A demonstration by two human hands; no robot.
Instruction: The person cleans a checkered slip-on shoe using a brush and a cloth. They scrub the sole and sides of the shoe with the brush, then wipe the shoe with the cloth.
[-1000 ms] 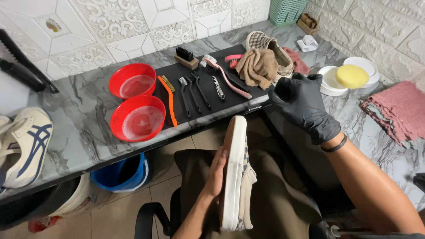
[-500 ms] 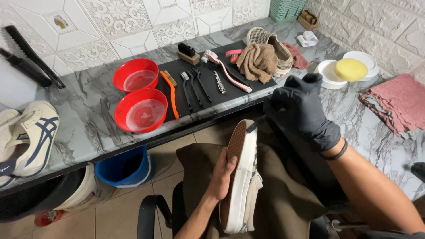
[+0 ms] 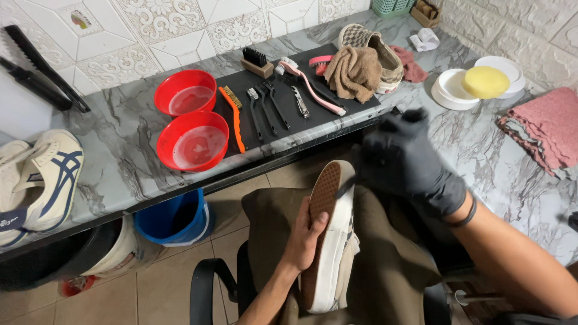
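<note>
My bare left hand [image 3: 303, 236] grips a slip-on shoe [image 3: 330, 253] over my lap, its brown waffle sole turned up and to the left and its white sidewall facing right. My right hand [image 3: 409, 161], in a black glove, hovers at the shoe's toe with a thin dark tool [image 3: 344, 188] whose tip touches the front of the sole. The hand is blurred by motion. A brown cloth [image 3: 385, 265] covers my lap under the shoe.
On the marble counter [image 3: 120, 129] lie two red bowls [image 3: 192, 139], a black mat [image 3: 337, 117] with several brushes, a second shoe under a brown towel [image 3: 354, 71], a yellow sponge [image 3: 485, 82] and pink cloths [image 3: 545, 126]. White sneakers [image 3: 42, 174] sit left; a blue bucket [image 3: 174, 218] stands below.
The sole has rolled from edge-on to facing up. My gloved right hand has come down from the counter edge to the shoe's toe.
</note>
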